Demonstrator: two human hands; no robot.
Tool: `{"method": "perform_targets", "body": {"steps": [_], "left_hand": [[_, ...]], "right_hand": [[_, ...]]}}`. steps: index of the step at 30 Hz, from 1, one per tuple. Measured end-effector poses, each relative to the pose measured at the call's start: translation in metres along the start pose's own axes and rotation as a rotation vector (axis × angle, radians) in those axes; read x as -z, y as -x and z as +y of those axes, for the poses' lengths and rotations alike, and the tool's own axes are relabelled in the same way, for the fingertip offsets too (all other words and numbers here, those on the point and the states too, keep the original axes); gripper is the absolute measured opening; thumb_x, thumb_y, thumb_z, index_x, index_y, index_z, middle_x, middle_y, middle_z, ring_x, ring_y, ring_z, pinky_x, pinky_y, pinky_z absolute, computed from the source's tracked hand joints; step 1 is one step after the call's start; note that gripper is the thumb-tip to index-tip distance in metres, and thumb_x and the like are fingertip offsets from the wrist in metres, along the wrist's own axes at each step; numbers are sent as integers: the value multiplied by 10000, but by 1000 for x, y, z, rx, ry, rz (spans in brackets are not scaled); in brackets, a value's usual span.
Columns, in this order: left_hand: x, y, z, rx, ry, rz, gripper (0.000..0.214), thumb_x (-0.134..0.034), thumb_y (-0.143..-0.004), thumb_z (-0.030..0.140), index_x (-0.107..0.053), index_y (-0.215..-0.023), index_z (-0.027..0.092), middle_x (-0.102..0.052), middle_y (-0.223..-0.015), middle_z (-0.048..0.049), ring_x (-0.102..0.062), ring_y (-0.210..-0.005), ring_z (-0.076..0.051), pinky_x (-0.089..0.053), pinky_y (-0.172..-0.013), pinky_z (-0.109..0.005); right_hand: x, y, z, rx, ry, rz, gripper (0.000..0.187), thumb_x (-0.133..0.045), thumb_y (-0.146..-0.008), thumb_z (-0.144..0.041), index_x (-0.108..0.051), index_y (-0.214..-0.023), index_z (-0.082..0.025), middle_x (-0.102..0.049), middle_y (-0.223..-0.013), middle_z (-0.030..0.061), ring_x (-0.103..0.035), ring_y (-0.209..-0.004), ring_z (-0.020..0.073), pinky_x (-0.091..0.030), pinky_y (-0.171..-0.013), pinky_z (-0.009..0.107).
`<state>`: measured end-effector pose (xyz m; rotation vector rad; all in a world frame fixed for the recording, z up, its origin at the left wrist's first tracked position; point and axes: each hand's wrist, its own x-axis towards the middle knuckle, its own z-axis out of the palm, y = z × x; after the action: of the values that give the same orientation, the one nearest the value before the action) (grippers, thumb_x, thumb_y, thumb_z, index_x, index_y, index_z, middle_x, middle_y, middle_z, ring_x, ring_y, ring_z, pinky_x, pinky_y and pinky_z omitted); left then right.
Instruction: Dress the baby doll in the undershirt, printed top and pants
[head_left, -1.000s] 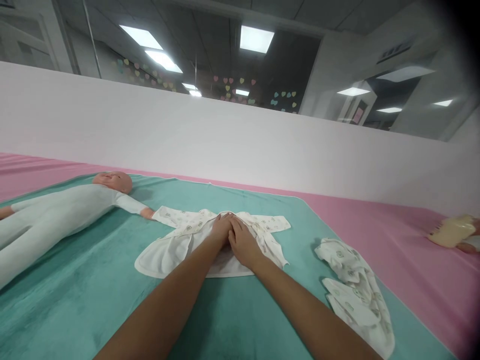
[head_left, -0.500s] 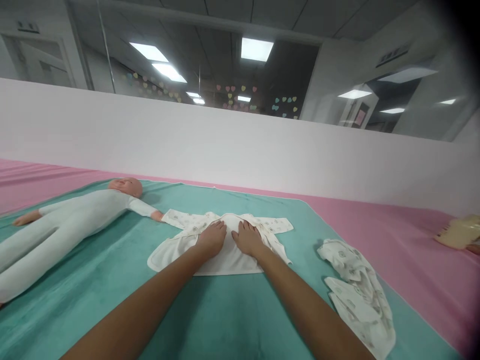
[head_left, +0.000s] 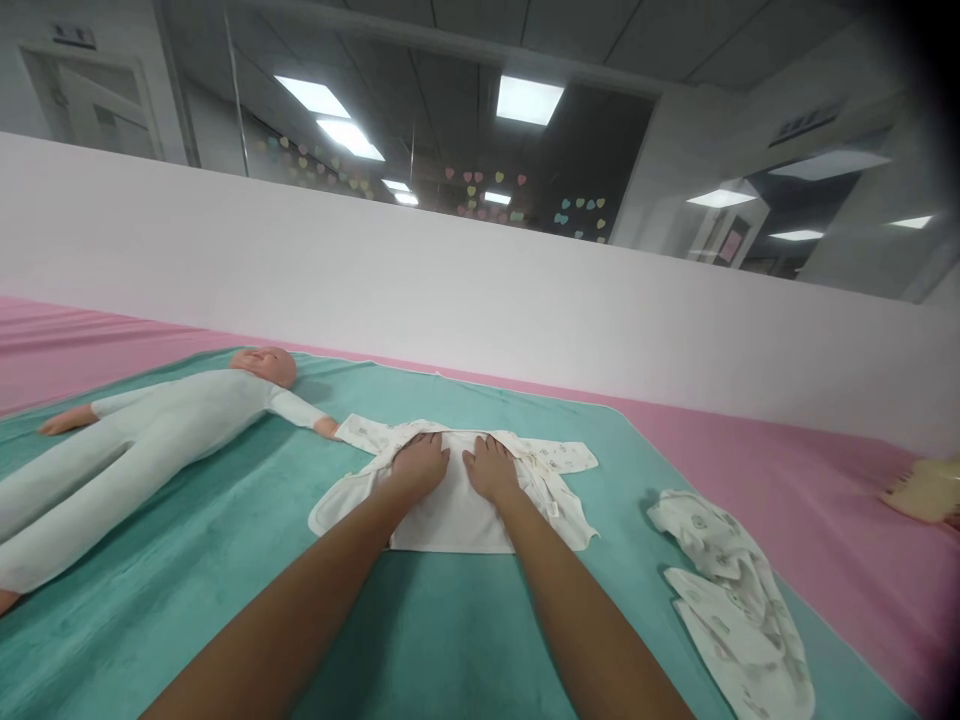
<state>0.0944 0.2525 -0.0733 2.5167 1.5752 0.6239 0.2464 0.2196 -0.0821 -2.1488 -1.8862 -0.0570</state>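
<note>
A small white baby top point(head_left: 450, 512) with a faint print lies spread open on the teal blanket point(head_left: 225, 560). My left hand point(head_left: 420, 463) rests flat on its upper middle, fingers stretched out. My right hand point(head_left: 491, 467) lies flat beside it, a small gap between the two, fingers apart. Neither hand grips the cloth. A baby doll point(head_left: 142, 440) in a white suit lies on its back to the left, one arm reaching toward the top's left sleeve.
A crumpled white printed garment point(head_left: 731, 600) lies at the right of the blanket. Pink sheet point(head_left: 787, 500) surrounds the blanket. A pale yellow object point(head_left: 926, 490) sits at the far right edge. A white wall runs behind, with glass above it.
My hands were pressed together on the top's middle; they have slid apart and now lie flat side by side. The view has shifted a little to the left.
</note>
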Motion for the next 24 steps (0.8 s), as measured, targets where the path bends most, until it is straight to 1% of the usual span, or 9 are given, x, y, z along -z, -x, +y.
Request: {"method": "perform_targets", "body": {"steps": [2, 4, 8, 10, 13, 14, 16, 19, 24], "left_hand": [[-1, -2, -1, -3, -6, 1, 435, -340, -874, 345, -491, -1209, 113, -517, -1235, -196, -424, -1187, -291, -328, -955, -412], [-1, -3, -2, 12, -16, -8, 438, -333, -873, 362, -513, -1180, 107, -543, -1194, -195, -462, -1138, -302, -360, -921, -433], [2, -3, -2, 33, -48, -12, 407, -321, -871, 355, -559, -1095, 111, -578, -1111, -179, -518, -1039, -302, -423, -832, -442], [4, -2, -1, 18, -67, 13, 389, -313, -875, 340, -553, -1090, 121, -537, -1168, -174, -500, -1058, -296, -424, -835, -432], [3, 0, 0, -4, -87, 52, 393, -289, -884, 318, -500, -1154, 126, -406, -1311, -175, -445, -1127, -301, -404, -870, -432], [2, -1, -1, -6, -90, 54, 400, -283, -886, 314, -481, -1177, 124, -374, -1337, -177, -436, -1137, -305, -400, -875, -434], [0, -2, -2, -6, -86, 34, 414, -277, -888, 308, -455, -1211, 119, -363, -1344, -185, -440, -1134, -309, -401, -870, -437], [-1, -5, -4, -17, -77, -6, 413, -277, -892, 301, -447, -1224, 122, -428, -1281, -181, -464, -1108, -298, -403, -868, -431], [5, -12, -6, -50, -75, -47, 359, -298, -891, 324, -499, -1135, 155, -506, -1172, -139, -504, -1055, -253, -412, -863, -395]], "right_hand": [[-2, -2, 1, -11, -7, -2, 538, -258, -890, -448, -359, -1316, -136, -339, -1395, 155, -298, -1276, 270, -240, -1007, 403], [-3, -2, 1, -54, -25, 7, 582, -263, -878, -481, -310, -1353, -148, -285, -1431, 143, -265, -1293, 283, -238, -1007, 426], [-2, -2, 2, -156, -65, 1, 650, -277, -856, -510, -252, -1386, -136, -297, -1425, 148, -273, -1287, 295, -229, -1007, 455], [0, -2, 3, -176, -73, -8, 673, -282, -851, -509, -220, -1401, -125, -293, -1428, 153, -259, -1297, 294, -206, -1019, 461], [2, -2, 7, -180, -86, -9, 695, -284, -850, -508, -156, -1422, -135, -252, -1451, 147, -228, -1317, 291, -188, -1028, 463], [3, -2, 9, -181, -93, -11, 697, -285, -849, -509, -144, -1425, -144, -246, -1455, 144, -231, -1317, 293, -191, -1026, 465], [5, -2, 14, -196, -119, -27, 695, -291, -846, -512, -145, -1424, -156, -259, -1451, 140, -277, -1294, 305, -216, -1015, 466], [9, -2, 22, -236, -170, -63, 685, -294, -842, -519, -193, -1409, -148, -319, -1423, 139, -368, -1230, 325, -283, -981, 448], [12, 0, 31, -245, -169, -54, 660, -292, -848, -516, -241, -1392, -145, -359, -1403, 131, -399, -1202, 330, -319, -960, 436]]}}
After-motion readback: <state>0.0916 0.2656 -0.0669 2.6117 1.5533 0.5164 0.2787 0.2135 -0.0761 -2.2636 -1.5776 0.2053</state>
